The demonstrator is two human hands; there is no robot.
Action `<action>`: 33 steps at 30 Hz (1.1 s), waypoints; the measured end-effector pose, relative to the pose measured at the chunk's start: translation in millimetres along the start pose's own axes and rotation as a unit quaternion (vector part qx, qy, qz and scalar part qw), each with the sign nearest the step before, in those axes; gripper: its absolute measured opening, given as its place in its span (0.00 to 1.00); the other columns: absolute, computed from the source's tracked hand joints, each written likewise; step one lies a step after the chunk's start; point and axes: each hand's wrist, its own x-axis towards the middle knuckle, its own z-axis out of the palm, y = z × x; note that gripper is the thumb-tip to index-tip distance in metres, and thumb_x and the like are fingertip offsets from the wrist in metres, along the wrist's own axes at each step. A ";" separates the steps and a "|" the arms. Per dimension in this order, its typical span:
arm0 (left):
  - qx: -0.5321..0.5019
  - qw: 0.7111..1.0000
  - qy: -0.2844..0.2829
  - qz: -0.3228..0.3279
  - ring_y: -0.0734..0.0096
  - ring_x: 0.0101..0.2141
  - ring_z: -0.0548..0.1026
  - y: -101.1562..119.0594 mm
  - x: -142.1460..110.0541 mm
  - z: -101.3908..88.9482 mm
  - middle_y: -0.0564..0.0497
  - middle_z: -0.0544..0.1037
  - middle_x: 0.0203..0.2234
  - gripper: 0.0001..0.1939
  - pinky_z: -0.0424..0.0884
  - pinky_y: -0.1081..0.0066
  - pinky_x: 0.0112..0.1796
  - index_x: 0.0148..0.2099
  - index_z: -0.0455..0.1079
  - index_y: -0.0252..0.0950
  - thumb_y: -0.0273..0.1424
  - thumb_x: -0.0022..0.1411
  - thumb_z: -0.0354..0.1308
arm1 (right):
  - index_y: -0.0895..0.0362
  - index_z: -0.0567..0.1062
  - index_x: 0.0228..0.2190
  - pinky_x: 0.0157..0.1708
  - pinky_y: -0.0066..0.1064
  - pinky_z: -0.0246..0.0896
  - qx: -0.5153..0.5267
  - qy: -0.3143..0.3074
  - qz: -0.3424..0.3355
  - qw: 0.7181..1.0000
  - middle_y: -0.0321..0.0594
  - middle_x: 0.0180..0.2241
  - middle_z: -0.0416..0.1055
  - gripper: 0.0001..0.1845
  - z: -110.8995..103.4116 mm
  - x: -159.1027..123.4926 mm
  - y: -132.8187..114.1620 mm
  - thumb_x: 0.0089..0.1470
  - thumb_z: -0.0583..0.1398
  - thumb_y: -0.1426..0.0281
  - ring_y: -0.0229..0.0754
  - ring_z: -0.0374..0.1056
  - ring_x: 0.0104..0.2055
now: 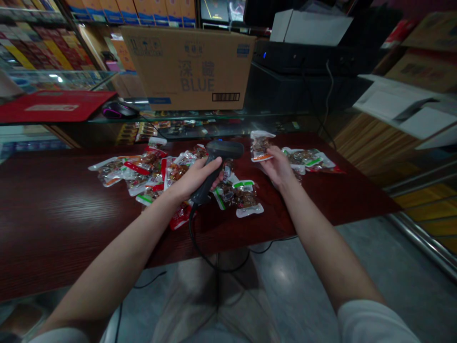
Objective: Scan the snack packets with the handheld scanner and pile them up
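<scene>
Black plastic: gripping a corded barcode scanner [228, 149] in the left hand [197, 177], with fingers wrapped round its handle; pinching a sealed snack packet [261, 145] by its lower edge in the right hand [277, 167], just right of the scanner, with fingers clamped on it; with more snack packets [137, 174] left of the scanner on a dark red wooden table [82, 228]

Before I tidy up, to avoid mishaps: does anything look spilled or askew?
Nothing looks spilled. Many clear plastic packets with coloured trim lie untidily, overlapping at mixed angles, on the dark red-brown wooden table. The thin black cable of the black pistol-shaped scanner droops past the front edge and might snag.
</scene>
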 end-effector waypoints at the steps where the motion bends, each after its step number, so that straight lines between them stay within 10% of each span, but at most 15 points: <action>1: -0.002 1.000 -0.004 -0.003 0.79 0.18 0.65 0.4 -0.2 1.0 0.53 0.68 0.17 0.25 0.62 0.77 0.20 0.31 0.66 0.33 0.52 0.59 0.56 | 0.52 0.60 0.21 0.49 0.37 0.70 0.003 -0.004 0.006 1.000 0.31 0.29 0.70 0.16 1.8 -1.4 -0.1 0.45 0.64 0.71 0.39 0.70 0.39; 12: -0.025 0.999 -0.026 -0.018 0.79 0.18 0.66 5.5 -4.8 15.8 0.54 0.70 0.19 0.21 0.62 0.77 0.19 0.34 0.66 0.33 0.49 0.59 0.58 | 0.50 0.66 0.28 0.54 0.49 0.64 -0.060 -0.052 0.006 0.997 0.36 0.38 0.74 0.14 20.9 -12.9 -5.3 0.49 0.65 0.59 0.49 0.66 0.53; 19: -0.037 0.999 0.002 -0.003 0.80 0.17 0.64 3.9 -2.8 12.6 0.54 0.69 0.17 0.23 0.60 0.77 0.18 0.32 0.66 0.33 0.51 0.58 0.58 | 0.52 0.61 0.26 0.39 0.34 0.69 -0.138 -0.025 -0.045 0.989 0.32 0.28 0.65 0.18 3.9 -3.0 -3.2 0.47 0.66 0.60 0.39 0.68 0.34; 24: -0.068 0.997 0.024 -0.006 0.79 0.16 0.64 6.8 -1.5 6.0 0.55 0.66 0.14 0.25 0.59 0.77 0.18 0.30 0.64 0.34 0.53 0.55 0.61 | 0.52 0.63 0.36 0.46 0.42 0.64 -0.451 0.147 -0.199 0.858 0.38 0.32 0.67 0.10 -30.9 5.2 -19.4 0.51 0.58 0.72 0.45 0.68 0.38; 30: -0.069 0.997 0.041 0.000 0.79 0.15 0.64 5.9 1.3 -2.9 0.54 0.68 0.15 0.25 0.59 0.76 0.17 0.30 0.65 0.33 0.53 0.55 0.61 | 0.58 0.61 0.51 0.53 0.55 0.56 -0.629 0.241 -0.220 0.705 0.55 0.47 0.67 0.24 -62.0 5.6 -30.9 0.51 0.54 0.75 0.57 0.65 0.53; 33: -0.065 0.997 0.051 -0.004 0.79 0.15 0.64 7.4 1.1 -6.3 0.54 0.68 0.16 0.25 0.60 0.76 0.17 0.31 0.63 0.34 0.53 0.56 0.60 | 0.61 0.65 0.51 0.57 0.58 0.52 -0.654 0.257 -0.222 0.676 0.59 0.53 0.63 0.25 -56.1 2.4 -33.1 0.51 0.58 0.70 0.60 0.59 0.59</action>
